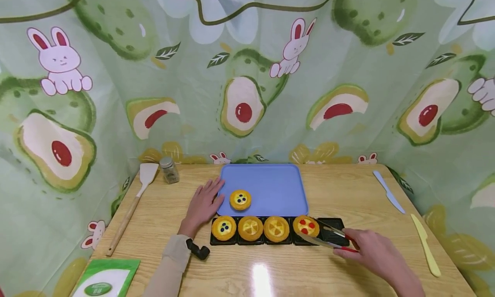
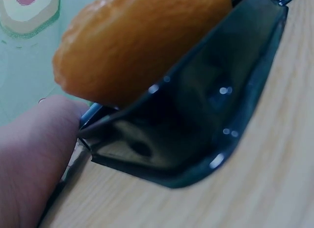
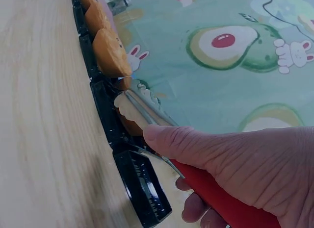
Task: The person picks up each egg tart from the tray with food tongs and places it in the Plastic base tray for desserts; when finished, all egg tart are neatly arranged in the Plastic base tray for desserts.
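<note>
In the head view my right hand [image 1: 373, 253] grips red-handled metal tongs [image 1: 324, 243]. The arms of the tongs lie on either side of an egg tart with red toppings [image 1: 306, 224], which sits in a black segmented tray [image 1: 335, 238]. The tray's rightmost compartment holds no tart. Further left in it are two tarts with wedge-patterned tops [image 1: 276, 229] and one with dark blue berries [image 1: 223, 228]. My left hand [image 1: 203, 203] rests with fingers extended at the left edge of a blue tray [image 1: 274, 185]. On that tray lies another blueberry-topped tart [image 1: 240, 200].
Left on the table are a spatula [image 1: 133, 206], a glass shaker jar [image 1: 169, 170] and a green-and-white packet [image 1: 106, 277]. A blue plastic knife [image 1: 388, 191] and a yellow one [image 1: 425, 245] lie at the right edge. Patterned curtain surrounds the table's back and sides.
</note>
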`<act>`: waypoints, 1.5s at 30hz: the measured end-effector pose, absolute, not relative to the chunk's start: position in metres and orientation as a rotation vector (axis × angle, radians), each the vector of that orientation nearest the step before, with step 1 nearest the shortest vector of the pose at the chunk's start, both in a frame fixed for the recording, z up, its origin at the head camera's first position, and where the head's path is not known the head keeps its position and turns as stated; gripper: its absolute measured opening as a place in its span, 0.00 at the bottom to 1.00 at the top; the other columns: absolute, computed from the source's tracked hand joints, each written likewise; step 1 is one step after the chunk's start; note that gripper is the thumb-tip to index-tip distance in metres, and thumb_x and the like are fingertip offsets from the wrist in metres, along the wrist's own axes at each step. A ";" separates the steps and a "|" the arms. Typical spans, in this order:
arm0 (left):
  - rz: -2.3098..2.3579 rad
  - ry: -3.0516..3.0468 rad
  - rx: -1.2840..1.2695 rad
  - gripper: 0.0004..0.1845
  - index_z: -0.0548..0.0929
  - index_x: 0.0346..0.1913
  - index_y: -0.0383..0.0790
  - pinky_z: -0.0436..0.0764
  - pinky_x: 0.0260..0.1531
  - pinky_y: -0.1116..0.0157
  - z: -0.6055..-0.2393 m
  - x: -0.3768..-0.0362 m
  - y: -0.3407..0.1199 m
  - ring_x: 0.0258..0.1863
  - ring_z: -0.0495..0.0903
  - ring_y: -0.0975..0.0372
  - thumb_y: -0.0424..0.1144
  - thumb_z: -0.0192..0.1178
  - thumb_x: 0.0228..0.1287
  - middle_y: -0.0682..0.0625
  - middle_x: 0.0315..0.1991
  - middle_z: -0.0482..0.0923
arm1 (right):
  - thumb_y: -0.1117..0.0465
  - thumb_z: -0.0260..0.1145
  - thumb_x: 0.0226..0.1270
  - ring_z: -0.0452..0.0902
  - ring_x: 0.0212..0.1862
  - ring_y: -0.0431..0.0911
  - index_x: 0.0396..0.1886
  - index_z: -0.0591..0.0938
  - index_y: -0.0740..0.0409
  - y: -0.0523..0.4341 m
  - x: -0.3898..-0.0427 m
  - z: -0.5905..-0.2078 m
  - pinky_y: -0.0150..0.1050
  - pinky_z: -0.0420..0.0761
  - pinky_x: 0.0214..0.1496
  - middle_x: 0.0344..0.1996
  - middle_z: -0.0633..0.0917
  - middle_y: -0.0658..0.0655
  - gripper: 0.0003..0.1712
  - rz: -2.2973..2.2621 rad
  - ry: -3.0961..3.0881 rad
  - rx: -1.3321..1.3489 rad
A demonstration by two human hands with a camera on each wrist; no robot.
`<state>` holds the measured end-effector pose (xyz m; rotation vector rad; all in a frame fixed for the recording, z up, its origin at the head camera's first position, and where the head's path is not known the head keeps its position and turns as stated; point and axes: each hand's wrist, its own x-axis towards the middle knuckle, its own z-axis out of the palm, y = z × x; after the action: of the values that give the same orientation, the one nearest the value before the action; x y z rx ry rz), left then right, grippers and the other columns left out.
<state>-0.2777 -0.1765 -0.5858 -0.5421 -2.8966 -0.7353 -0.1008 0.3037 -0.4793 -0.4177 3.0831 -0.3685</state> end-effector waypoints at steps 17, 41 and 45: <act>-0.736 -2.890 -0.550 0.32 0.61 0.83 0.53 0.47 0.80 0.42 -0.584 -0.280 -0.176 0.83 0.51 0.49 0.58 0.46 0.83 0.55 0.84 0.54 | 0.28 0.77 0.52 0.56 0.19 0.35 0.24 0.72 0.43 0.301 -0.101 -0.481 0.32 0.55 0.22 0.17 0.65 0.40 0.30 -0.436 3.078 -0.371; -0.721 -2.894 -0.553 0.32 0.60 0.83 0.54 0.48 0.80 0.42 -0.586 -0.278 -0.178 0.83 0.51 0.49 0.58 0.45 0.83 0.56 0.84 0.53 | 0.28 0.70 0.61 0.63 0.19 0.37 0.53 0.84 0.51 0.258 -0.140 -0.458 0.34 0.62 0.16 0.35 0.85 0.50 0.36 -0.419 3.259 -0.441; -0.730 -2.896 -0.552 0.32 0.60 0.83 0.54 0.47 0.80 0.42 -0.585 -0.278 -0.177 0.83 0.51 0.50 0.58 0.45 0.83 0.56 0.83 0.53 | 0.27 0.70 0.62 0.63 0.18 0.37 0.52 0.84 0.54 0.246 -0.151 -0.461 0.34 0.63 0.14 0.38 0.87 0.53 0.37 -0.419 3.249 -0.472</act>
<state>-0.2779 -0.1767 -0.5846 -0.5518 -2.8964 -0.7295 -0.1507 0.2460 -0.4608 -0.4724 3.2486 -0.4188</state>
